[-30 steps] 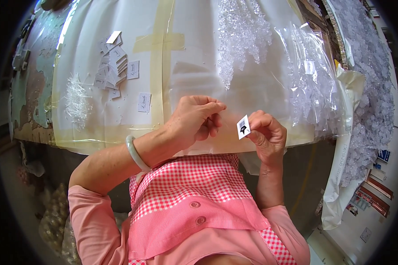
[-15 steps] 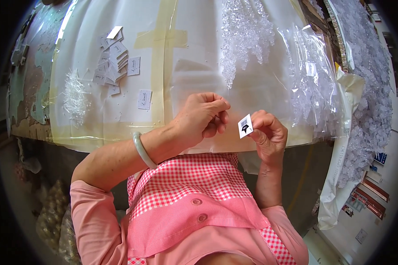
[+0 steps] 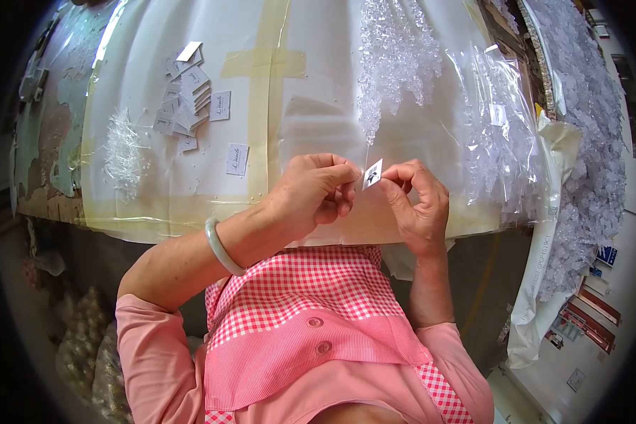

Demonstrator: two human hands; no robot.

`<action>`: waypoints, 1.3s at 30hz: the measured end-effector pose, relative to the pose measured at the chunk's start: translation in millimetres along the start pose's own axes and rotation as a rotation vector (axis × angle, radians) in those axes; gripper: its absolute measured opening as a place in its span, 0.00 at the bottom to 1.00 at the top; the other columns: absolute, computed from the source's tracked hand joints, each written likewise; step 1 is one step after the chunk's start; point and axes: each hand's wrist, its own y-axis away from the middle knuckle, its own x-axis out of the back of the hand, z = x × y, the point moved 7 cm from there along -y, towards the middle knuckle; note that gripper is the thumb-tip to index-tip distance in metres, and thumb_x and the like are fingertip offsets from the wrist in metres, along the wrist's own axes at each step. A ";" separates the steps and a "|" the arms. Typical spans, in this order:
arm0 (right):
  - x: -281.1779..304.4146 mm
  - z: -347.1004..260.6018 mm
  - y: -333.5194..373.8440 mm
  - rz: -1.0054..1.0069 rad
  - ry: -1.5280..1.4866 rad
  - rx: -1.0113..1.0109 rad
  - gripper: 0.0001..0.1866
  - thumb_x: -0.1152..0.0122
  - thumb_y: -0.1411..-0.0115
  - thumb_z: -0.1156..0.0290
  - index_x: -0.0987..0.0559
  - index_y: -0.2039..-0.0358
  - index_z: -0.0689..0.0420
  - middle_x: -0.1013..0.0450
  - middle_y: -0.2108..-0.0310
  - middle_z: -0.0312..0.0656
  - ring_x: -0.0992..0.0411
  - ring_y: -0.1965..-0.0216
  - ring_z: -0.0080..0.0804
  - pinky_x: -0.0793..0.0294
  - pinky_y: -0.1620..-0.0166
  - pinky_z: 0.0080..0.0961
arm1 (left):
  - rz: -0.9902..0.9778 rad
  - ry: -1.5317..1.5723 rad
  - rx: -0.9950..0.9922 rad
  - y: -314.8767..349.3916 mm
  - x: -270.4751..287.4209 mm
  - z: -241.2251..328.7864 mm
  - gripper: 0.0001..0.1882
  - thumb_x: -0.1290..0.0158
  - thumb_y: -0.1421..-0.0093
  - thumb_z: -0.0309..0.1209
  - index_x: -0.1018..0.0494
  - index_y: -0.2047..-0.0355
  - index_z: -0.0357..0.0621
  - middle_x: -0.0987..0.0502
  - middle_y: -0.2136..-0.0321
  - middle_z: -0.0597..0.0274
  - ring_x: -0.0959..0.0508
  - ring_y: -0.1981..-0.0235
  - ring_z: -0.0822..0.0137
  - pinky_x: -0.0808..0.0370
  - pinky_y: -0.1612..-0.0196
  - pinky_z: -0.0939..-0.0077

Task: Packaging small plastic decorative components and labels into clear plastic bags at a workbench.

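My left hand (image 3: 312, 191) is closed in a pinch, its thumb and forefinger on a thin clear thread. The thread runs down from the pointed end of a bunch of clear bead strands (image 3: 392, 78) on the table. Between the thumb and forefinger of my right hand (image 3: 420, 205) is a small white card tag (image 3: 372, 174) with black print. The tag is tilted, and its left edge is close to my left fingertips. Whether tag and thread touch I cannot tell. To the left lie a heap of small printed tags (image 3: 184, 106) and a loose tag (image 3: 237, 159).
Plastic sheeting with yellowish tape (image 3: 258, 141) covers the table. A pile of fine white strands (image 3: 125, 155) is at its left. Clear plastic bags of beads (image 3: 502, 155) lie on the right, beside a larger mass of clear beads (image 3: 586, 169). Filled sacks (image 3: 85, 346) stand below left.
My right hand has moved up and left, bringing the tag beside my left fingertips. My left hand has shifted slightly left and down, still pinched.
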 end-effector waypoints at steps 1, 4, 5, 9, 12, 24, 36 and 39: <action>2.3 -1.6 -0.6 0.015 0.016 0.017 0.05 0.35 0.44 0.78 0.24 0.70 0.62 0.29 0.72 0.34 0.36 0.73 0.19 0.36 0.68 0.17 | -0.002 0.001 0.000 1.3 0.1 -0.4 0.04 0.47 0.37 0.27 0.27 0.65 0.39 0.27 0.82 0.65 0.25 0.86 0.75 0.38 0.90 0.88; 11.0 1.6 1.1 0.040 -0.031 0.003 0.04 0.35 0.44 0.79 0.23 0.69 0.62 0.29 0.72 0.34 0.36 0.72 0.18 0.37 0.68 0.15 | 0.017 -0.017 -0.040 5.6 0.6 2.9 0.04 0.47 0.37 0.28 0.27 0.65 0.39 0.27 0.83 0.64 0.26 0.87 0.74 0.38 0.90 0.87; 14.1 4.6 2.3 0.050 -0.096 -0.026 0.04 0.35 0.44 0.79 0.23 0.69 0.62 0.29 0.72 0.33 0.36 0.72 0.17 0.37 0.68 0.15 | 0.027 -0.018 -0.024 6.1 0.4 2.1 0.05 0.47 0.37 0.28 0.27 0.64 0.40 0.27 0.83 0.64 0.26 0.87 0.74 0.37 0.91 0.87; 18.3 5.2 7.4 0.057 -0.159 -0.037 0.05 0.35 0.44 0.78 0.23 0.68 0.61 0.29 0.71 0.33 0.37 0.71 0.16 0.38 0.69 0.14 | 0.013 -0.051 0.006 2.0 -4.7 -1.2 0.06 0.45 0.37 0.30 0.28 0.65 0.41 0.27 0.83 0.65 0.26 0.88 0.74 0.38 0.91 0.87; 16.1 2.6 10.1 0.031 -0.139 -0.028 0.06 0.34 0.44 0.78 0.23 0.68 0.61 0.30 0.72 0.32 0.37 0.71 0.16 0.40 0.69 0.13 | 0.051 -0.065 -0.013 -0.8 -7.3 -0.1 0.06 0.45 0.37 0.31 0.29 0.67 0.41 0.28 0.84 0.65 0.26 0.88 0.74 0.39 0.91 0.86; 5.3 3.5 3.5 0.045 0.053 0.032 0.05 0.36 0.44 0.77 0.24 0.70 0.61 0.29 0.74 0.35 0.34 0.74 0.22 0.34 0.69 0.19 | 0.041 0.007 -0.025 -1.7 -8.4 1.0 0.05 0.46 0.39 0.28 0.29 0.70 0.41 0.31 0.84 0.67 0.28 0.86 0.75 0.43 0.91 0.86; -5.3 -7.2 -7.2 -0.008 0.158 0.149 0.05 0.36 0.45 0.79 0.23 0.69 0.59 0.27 0.73 0.38 0.30 0.74 0.28 0.31 0.71 0.24 | 0.012 0.085 0.001 15.3 -8.3 2.0 0.05 0.44 0.40 0.29 0.29 0.69 0.42 0.32 0.84 0.68 0.29 0.86 0.74 0.46 0.90 0.87; -8.6 -10.1 -7.5 -0.024 0.144 0.170 0.05 0.36 0.46 0.79 0.23 0.69 0.59 0.27 0.73 0.38 0.30 0.73 0.29 0.31 0.70 0.24 | -0.013 0.119 -0.017 21.0 -7.3 -1.4 0.05 0.44 0.39 0.29 0.28 0.69 0.42 0.32 0.84 0.68 0.29 0.86 0.74 0.46 0.90 0.86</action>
